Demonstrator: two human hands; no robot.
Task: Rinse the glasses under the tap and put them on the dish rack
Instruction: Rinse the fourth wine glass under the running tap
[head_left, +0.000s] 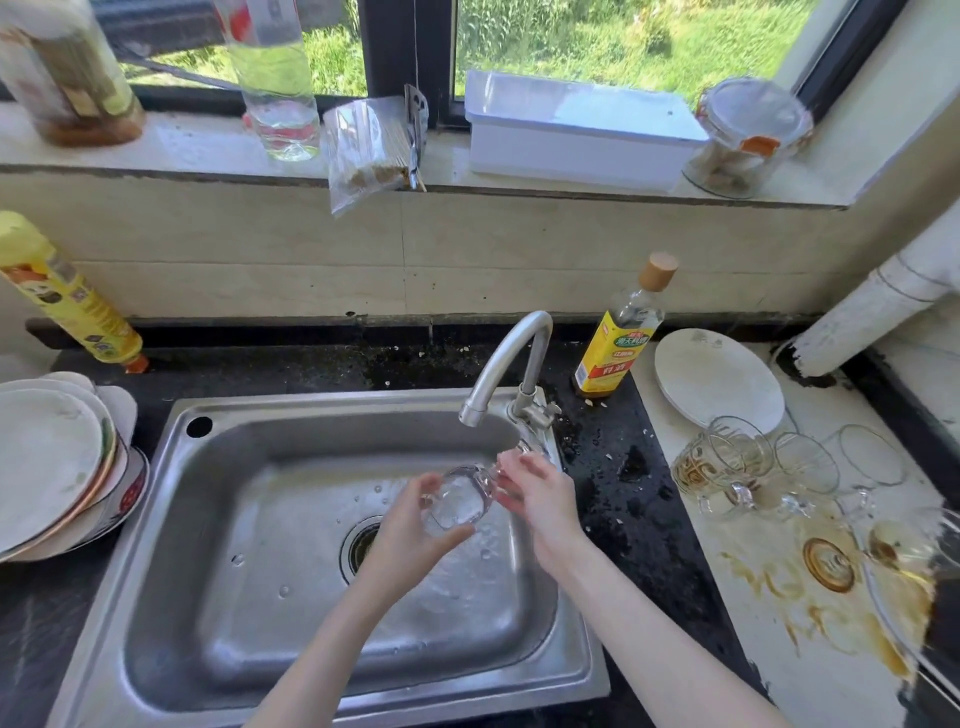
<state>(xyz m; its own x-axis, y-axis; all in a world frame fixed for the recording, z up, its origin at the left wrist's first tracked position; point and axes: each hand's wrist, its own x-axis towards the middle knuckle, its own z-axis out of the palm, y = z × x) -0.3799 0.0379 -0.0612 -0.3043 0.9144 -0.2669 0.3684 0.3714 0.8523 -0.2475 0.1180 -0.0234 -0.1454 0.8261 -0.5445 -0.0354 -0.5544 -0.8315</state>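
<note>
Over the sink (171, 467), both hands held one clear glass (460, 499) below the tap (506, 364). The left hand (410, 540) had its fingers wrapped around the glass; the right hand (540, 493) gripped its far side. More glasses (737, 467) lay on the desk (779, 649) to the right.

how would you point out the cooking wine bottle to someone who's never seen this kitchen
Start at the steel sink and follow the tap to the dark counter just right of it. The bottle stands upright there, against the back wall. Unlike the yellow bottle at far left, it is clear glass with a wooden stopper.
</note>
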